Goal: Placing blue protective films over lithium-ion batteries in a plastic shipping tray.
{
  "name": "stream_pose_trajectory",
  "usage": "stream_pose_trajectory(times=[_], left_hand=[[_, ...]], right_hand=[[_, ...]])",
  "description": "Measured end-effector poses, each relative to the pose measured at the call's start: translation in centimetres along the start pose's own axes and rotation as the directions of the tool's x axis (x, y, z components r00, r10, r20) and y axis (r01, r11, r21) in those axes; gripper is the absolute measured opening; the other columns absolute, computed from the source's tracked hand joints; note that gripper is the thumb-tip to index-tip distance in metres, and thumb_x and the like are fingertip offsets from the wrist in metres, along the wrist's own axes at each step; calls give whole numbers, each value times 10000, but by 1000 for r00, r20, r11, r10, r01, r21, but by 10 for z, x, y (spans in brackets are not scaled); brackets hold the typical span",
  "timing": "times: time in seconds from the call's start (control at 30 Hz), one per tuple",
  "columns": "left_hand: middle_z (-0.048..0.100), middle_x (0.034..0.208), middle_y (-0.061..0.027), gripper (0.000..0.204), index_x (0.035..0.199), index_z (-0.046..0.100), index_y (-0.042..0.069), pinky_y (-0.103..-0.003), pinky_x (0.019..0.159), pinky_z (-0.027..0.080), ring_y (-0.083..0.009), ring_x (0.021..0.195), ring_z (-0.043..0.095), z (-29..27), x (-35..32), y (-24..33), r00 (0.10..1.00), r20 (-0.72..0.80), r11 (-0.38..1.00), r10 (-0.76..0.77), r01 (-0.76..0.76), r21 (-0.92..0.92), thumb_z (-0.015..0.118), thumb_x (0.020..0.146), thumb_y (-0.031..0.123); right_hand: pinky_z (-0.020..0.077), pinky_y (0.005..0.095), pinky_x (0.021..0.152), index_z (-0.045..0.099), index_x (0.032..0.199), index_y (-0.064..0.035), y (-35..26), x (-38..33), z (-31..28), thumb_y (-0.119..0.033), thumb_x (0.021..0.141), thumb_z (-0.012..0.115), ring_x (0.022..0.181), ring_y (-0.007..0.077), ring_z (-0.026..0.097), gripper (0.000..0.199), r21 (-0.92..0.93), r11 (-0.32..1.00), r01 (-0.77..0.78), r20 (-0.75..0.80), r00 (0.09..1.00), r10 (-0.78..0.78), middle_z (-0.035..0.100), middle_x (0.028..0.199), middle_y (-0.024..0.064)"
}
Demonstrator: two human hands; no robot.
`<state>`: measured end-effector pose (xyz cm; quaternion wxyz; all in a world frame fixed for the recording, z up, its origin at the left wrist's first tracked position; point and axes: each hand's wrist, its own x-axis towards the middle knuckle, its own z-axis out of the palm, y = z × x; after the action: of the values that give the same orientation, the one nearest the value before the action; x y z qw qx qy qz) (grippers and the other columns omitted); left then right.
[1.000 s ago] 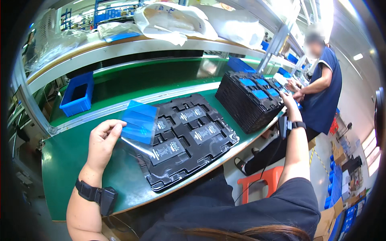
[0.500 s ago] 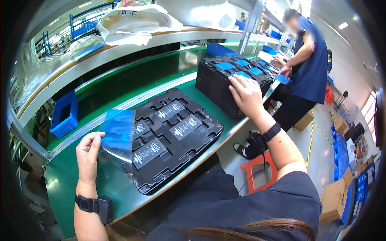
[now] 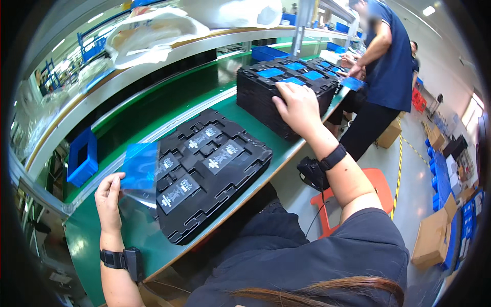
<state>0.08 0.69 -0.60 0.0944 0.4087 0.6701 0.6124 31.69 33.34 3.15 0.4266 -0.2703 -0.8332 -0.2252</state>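
My left hand (image 3: pixel 108 197) is closed in a pinch on the edge of a thin, see-through blue film sheet (image 3: pixel 139 166). The sheet spreads over the left end of a black plastic tray (image 3: pixel 204 204), which lies flat on the green table. Several dark, flat battery packs with white print, one of them a battery pack (image 3: pixel 223 157), sit in the tray's recesses. On the near top edge of a stack of black trays (image 3: pixel 263 100), my right hand (image 3: pixel 299 105) rests with its fingers stretched out. Blue film pieces (image 3: pixel 269 72) show in the recesses of the top tray.
A co-worker (image 3: pixel 386 61) stands beyond the stack, hands near more trays and a blue film piece (image 3: pixel 353 83). At the left is a blue bin (image 3: pixel 84 166). A shelf (image 3: pixel 194 42) carrying white bags runs above the table. An orange stool (image 3: pixel 376 184) stands on the floor.
The whole view has shifted slightly. My left hand still pinches the film at the tray's left end, and my right hand stays at the stack's edge.
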Motion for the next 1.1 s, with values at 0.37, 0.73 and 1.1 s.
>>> stream_pose_trajectory(times=[0.37,0.73,1.1], left_hand=[[570,838,27,134,987,606,2,-174,649,394,-24,726,491,9,17,6,989,-19,987,145,-143,80,590,873,69],[609,896,4,206,1044,593,39,-173,653,451,-47,771,560,34,29,33,992,-126,973,18,-46,-224,608,862,133],[619,978,-63,300,1126,546,6,-233,769,470,-103,883,584,25,9,14,997,-76,945,3,-28,-326,612,854,111]], right_hand=[[424,432,792,606,938,-46,-74,12,-18,-235,723,676,921,333,528,295,645,716,268,-49,949,-312,539,953,168],[404,435,853,545,1111,-24,-201,76,-29,-272,771,645,1004,366,495,432,902,380,207,66,802,-593,522,1018,195],[401,400,929,455,1219,27,-240,59,44,-252,807,649,1076,363,516,534,956,287,61,130,788,-602,526,1140,245]])
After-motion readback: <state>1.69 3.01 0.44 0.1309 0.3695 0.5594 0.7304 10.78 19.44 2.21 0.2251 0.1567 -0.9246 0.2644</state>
